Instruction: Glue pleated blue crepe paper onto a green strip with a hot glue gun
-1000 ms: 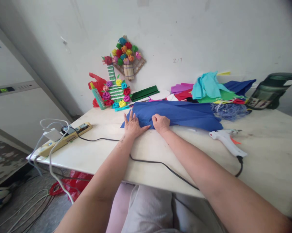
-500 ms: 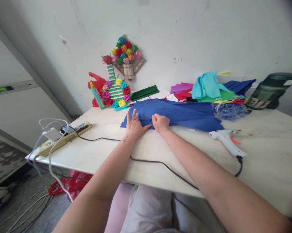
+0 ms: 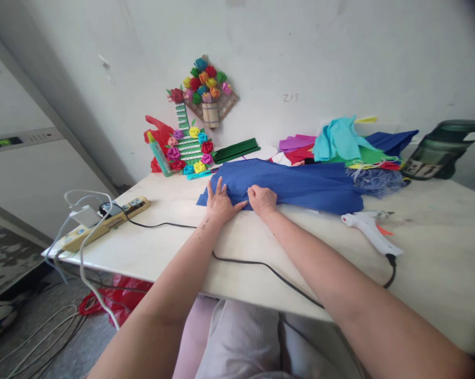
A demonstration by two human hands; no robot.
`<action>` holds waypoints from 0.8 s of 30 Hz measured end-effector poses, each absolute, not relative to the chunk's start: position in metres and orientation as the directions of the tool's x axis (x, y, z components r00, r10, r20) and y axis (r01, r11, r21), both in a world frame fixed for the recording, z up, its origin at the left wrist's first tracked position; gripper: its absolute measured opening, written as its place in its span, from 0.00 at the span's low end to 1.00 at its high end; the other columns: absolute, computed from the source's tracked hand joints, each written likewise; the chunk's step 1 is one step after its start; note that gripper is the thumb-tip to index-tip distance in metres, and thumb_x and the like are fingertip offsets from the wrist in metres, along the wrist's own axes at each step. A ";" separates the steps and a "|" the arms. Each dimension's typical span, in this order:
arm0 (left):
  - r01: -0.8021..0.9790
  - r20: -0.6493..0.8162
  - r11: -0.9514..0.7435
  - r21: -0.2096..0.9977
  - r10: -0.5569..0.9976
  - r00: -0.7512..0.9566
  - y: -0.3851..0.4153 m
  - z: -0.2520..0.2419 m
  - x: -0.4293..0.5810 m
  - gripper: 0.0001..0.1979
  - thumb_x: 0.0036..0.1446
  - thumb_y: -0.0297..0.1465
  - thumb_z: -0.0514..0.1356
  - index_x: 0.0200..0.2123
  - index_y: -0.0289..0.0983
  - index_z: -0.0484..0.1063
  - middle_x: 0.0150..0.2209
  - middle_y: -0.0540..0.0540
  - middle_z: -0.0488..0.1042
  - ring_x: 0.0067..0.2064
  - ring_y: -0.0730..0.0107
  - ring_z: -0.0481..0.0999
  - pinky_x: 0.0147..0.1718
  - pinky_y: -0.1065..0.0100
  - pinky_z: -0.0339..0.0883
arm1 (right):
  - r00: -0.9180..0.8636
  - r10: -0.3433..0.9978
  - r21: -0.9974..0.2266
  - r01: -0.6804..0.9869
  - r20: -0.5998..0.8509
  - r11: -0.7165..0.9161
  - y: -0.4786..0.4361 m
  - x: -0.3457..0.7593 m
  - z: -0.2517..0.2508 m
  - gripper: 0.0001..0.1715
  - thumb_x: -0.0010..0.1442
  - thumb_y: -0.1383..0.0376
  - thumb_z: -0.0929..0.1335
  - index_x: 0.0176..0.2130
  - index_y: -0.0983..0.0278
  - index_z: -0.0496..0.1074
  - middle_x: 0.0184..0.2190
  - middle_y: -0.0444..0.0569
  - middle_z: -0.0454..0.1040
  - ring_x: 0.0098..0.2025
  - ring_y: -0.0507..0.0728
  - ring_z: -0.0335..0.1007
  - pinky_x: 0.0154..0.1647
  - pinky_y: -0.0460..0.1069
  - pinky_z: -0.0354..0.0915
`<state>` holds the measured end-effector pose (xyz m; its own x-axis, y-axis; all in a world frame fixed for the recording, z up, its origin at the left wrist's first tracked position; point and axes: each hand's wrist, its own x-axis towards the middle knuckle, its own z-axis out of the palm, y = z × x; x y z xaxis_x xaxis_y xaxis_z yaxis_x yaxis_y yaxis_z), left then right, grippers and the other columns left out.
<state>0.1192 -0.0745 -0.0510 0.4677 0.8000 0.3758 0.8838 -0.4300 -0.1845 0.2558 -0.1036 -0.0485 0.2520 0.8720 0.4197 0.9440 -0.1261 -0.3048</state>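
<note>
A long blue sheet, crepe paper or thin cloth, lies folded across the table in front of me. My left hand presses flat on its left part, fingers spread and thumb stretched toward the right. Close beside that thumb, my right hand is closed at the sheet's near edge, its fingers curled on the material. The fingertips of the right hand are hidden. Past the sheet's right end lies a white glue gun with an orange trigger.
A power strip sits at the table's left side, and a black cord runs under my forearms. At the back stand a flower-decorated guitar model, a glue bottle, coloured sheets and a dark green bottle.
Both hands keep their places on the blue sheet. Its right end has shifted slightly and its near corner looks rounder. The view has moved a little.
</note>
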 end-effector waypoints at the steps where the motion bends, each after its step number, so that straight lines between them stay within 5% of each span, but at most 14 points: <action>1: 0.885 0.375 -0.427 -0.184 0.802 0.465 -0.074 -0.051 0.119 0.37 0.55 0.52 0.40 0.53 0.29 0.65 0.57 0.37 0.62 0.65 0.55 0.34 0.59 0.49 0.15 | 0.257 0.873 -0.301 0.944 0.414 -0.135 -0.103 0.256 -0.048 0.22 0.62 0.60 0.55 0.35 0.62 0.73 0.32 0.52 0.76 0.34 0.56 0.71 0.31 0.47 0.55; 14: 0.921 0.425 -0.368 -0.125 0.819 0.385 -0.074 -0.051 0.117 0.38 0.54 0.53 0.41 0.54 0.29 0.64 0.56 0.35 0.63 0.65 0.52 0.39 0.59 0.48 0.17 | 0.312 0.875 -0.296 0.932 0.371 -0.207 -0.104 0.255 -0.046 0.18 0.62 0.62 0.55 0.40 0.61 0.71 0.33 0.52 0.76 0.36 0.57 0.72 0.34 0.48 0.59; 24: 0.917 0.436 -0.392 -0.072 0.815 0.383 -0.086 -0.049 0.124 0.40 0.54 0.50 0.45 0.59 0.24 0.52 0.50 0.32 0.69 0.57 0.59 0.62 0.61 0.56 0.24 | 0.313 0.883 -0.294 0.932 0.348 -0.214 -0.104 0.255 -0.046 0.19 0.62 0.62 0.55 0.41 0.61 0.71 0.34 0.53 0.76 0.37 0.57 0.72 0.34 0.48 0.58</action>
